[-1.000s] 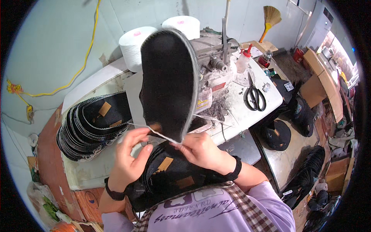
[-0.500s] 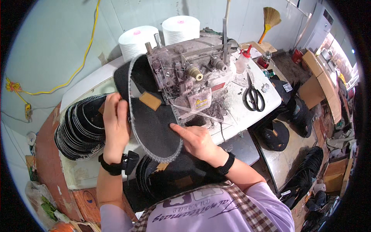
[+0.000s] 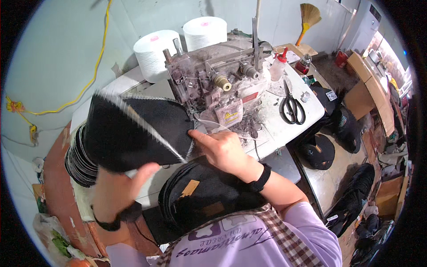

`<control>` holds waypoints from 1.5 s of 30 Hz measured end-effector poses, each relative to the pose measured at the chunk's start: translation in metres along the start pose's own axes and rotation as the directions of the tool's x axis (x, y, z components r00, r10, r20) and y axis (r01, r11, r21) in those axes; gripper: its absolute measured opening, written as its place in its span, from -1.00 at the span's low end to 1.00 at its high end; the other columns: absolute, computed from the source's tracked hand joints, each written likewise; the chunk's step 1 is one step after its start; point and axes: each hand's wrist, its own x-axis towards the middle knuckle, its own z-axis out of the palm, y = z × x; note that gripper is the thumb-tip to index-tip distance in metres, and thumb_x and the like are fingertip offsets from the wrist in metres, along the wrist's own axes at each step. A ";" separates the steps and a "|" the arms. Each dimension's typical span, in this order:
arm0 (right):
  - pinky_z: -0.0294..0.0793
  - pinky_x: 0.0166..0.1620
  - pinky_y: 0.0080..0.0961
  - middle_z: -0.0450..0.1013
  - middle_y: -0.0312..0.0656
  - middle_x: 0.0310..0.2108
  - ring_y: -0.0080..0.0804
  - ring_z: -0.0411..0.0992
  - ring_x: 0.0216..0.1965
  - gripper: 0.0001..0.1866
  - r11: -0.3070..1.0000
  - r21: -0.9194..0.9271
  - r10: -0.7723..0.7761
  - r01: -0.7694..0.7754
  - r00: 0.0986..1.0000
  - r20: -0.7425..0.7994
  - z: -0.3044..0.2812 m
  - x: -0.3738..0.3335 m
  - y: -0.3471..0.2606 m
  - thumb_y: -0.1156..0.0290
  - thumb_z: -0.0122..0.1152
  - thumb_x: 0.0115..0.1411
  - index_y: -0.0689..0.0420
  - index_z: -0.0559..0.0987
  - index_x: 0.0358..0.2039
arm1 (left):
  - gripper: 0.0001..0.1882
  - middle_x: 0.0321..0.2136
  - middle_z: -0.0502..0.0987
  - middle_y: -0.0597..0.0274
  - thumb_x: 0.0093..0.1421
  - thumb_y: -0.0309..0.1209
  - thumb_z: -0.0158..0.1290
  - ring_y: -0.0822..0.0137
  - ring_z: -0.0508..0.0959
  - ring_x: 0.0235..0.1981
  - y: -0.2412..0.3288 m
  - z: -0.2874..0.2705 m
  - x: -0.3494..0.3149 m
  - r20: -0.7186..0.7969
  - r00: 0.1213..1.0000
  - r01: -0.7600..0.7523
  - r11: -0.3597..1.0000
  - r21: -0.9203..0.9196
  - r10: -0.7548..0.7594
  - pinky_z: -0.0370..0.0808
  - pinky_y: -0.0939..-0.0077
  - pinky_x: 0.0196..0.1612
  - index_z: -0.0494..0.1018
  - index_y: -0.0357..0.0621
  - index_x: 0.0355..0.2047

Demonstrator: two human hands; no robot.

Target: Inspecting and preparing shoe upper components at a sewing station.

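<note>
A black fabric piece (image 3: 147,129) with white overlocked edges spreads left of a lint-covered overlock sewing machine (image 3: 222,84), its right end close to the stitching area. Motion smears its left part, where a white-stitched edge crosses it slantwise. At its lower left edge is my left hand (image 3: 120,189), blurred, with the thumb apart and the other fingers hidden. My right hand (image 3: 222,149) grips the right edge near the machine, forefinger stretched along it and the other fingers curled. A pile of similar black pieces (image 3: 209,191), one with a tan patch, lies in front of me.
Another stack of white-edged black pieces (image 3: 78,160) stands at the left. Two white thread cones (image 3: 205,35) are behind the machine. Black scissors (image 3: 292,109) and a red-capped bottle (image 3: 278,66) lie and stand right of it. Black caps (image 3: 316,153) fill the lower right table.
My left hand has moved down and left, and the fabric piece has swung leftward, its tan patch now out of sight. My right hand has shifted slightly up and left.
</note>
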 end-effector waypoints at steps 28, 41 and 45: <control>0.48 -0.23 -0.34 0.49 -0.06 -0.37 -0.10 0.48 -0.30 -0.89 0.903 0.375 0.098 -0.208 0.952 0.290 -0.009 -0.055 0.009 0.57 0.19 0.03 0.22 0.50 -0.38 | -0.82 -0.52 0.44 0.17 -0.11 -0.55 0.03 0.13 0.54 -0.42 -0.110 0.056 0.034 0.056 0.998 -0.053 0.772 0.633 0.023 0.46 0.26 -0.35 0.56 -0.11 -0.46; 0.34 -0.28 -0.79 0.49 -0.37 -0.39 -0.74 0.38 -0.36 -0.81 0.198 0.773 0.380 -0.603 0.774 0.506 -0.016 -0.002 0.012 0.57 0.10 0.22 0.20 0.46 -0.14 | -0.66 -0.01 0.48 0.13 0.23 -0.38 -0.01 0.38 0.48 -0.10 -0.037 0.081 -0.017 -0.075 0.959 0.059 0.449 -0.891 -0.274 0.39 0.43 -0.07 0.41 -0.31 -0.03; 0.38 -0.26 -0.77 0.49 -0.40 -0.36 -0.74 0.37 -0.38 -0.78 0.369 0.759 0.527 -0.537 0.793 0.305 0.001 -0.008 -0.007 0.49 0.10 0.25 0.22 0.57 -0.11 | -0.65 -0.07 0.50 0.06 0.34 -0.10 -0.15 0.26 0.45 0.04 -0.061 0.076 0.049 0.085 0.861 0.034 -0.111 -0.993 -0.502 0.36 0.37 0.05 0.40 -0.15 -0.24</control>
